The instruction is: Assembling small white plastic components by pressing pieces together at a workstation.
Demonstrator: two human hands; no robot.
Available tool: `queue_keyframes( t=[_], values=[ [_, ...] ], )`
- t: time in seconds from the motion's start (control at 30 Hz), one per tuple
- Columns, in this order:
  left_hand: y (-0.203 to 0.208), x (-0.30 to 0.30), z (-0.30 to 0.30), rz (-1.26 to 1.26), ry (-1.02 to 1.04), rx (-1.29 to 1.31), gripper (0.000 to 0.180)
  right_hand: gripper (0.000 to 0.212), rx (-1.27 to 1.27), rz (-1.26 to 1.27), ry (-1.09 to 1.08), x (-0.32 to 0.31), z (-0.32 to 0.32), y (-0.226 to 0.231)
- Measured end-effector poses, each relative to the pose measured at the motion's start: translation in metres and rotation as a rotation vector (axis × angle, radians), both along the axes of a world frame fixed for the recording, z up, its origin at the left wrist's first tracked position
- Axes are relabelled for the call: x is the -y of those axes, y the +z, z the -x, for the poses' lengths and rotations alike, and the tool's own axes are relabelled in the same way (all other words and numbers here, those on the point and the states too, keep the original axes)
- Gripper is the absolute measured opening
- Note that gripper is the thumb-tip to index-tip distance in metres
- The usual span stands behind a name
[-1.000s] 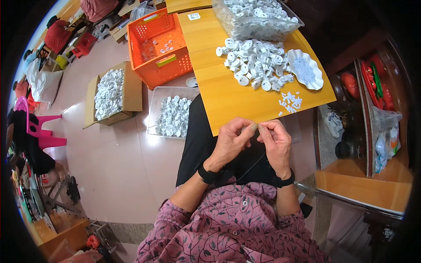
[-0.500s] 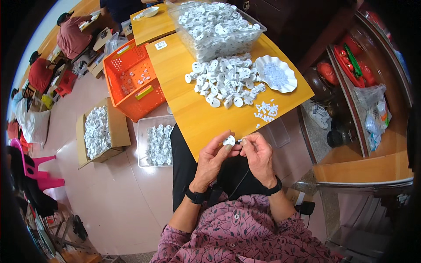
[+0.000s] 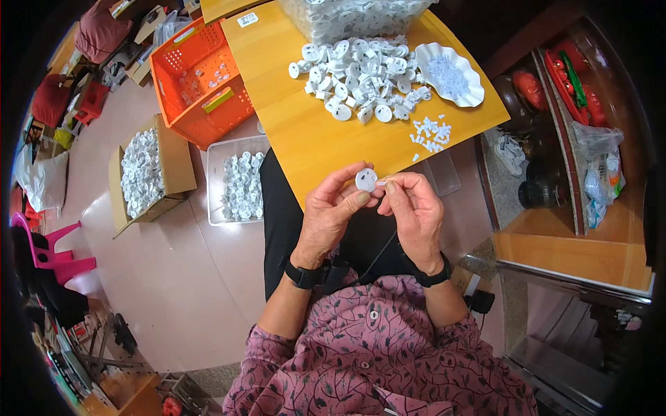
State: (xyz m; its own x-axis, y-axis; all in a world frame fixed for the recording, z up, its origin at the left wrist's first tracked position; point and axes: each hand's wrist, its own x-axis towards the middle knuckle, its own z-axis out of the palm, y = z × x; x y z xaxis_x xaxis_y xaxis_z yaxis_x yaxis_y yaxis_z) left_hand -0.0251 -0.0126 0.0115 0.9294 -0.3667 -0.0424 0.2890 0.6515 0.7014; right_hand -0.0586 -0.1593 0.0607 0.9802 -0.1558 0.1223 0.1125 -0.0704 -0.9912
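Observation:
My left hand (image 3: 325,216) pinches a round white plastic disc (image 3: 366,179) with small dark holes, its face turned up toward me. At the disc's right edge, my right hand (image 3: 418,213) grips a small white plastic piece (image 3: 381,184) between thumb and forefinger. Both hands are close together above my lap, by the near edge of the yellow wooden table (image 3: 277,114). Beyond them lies a loose heap of similar white round parts (image 3: 364,76). To its right are a scatter of tiny white pieces (image 3: 431,134) and a fluted white dish (image 3: 472,87) holding small clear pieces.
A clear bin (image 3: 361,24) full of white parts stands at the table's back. Left of the table are an orange crate (image 3: 201,114), a cardboard box (image 3: 173,163) and a clear tray (image 3: 215,170) holding white parts. Shelves (image 3: 555,256) stand at right.
The view has tipped downward, so the table and its contents sit higher in the picture. The disc's face with its holes now shows more fully. Both hands keep their pinching grips.

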Motion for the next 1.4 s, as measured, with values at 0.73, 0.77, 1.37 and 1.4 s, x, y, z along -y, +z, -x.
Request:
queue_keyframes(
  t=[0.73, 0.77, 1.37, 1.4],
  values=[
    [-0.010, -0.003, -0.004, 0.199, 0.036, -0.012, 0.043, 0.006, 0.195, 0.273, -0.101, -0.014, -0.013, -0.014],
    [-0.010, -0.003, -0.004, 0.210, 0.034, -0.012, 0.042, 0.007, 0.203, 0.292, -0.103, -0.014, -0.013, -0.013],
    [-0.008, -0.002, -0.004, 0.156, 0.078, 0.003, 0.047, 0.007, 0.309, 0.415, -0.106, -0.014, -0.016, -0.016],
    [-0.007, -0.002, -0.004, 0.161, 0.075, 0.007, 0.047, 0.007, 0.312, 0.415, -0.105, -0.014, -0.016, -0.016]
  ],
)
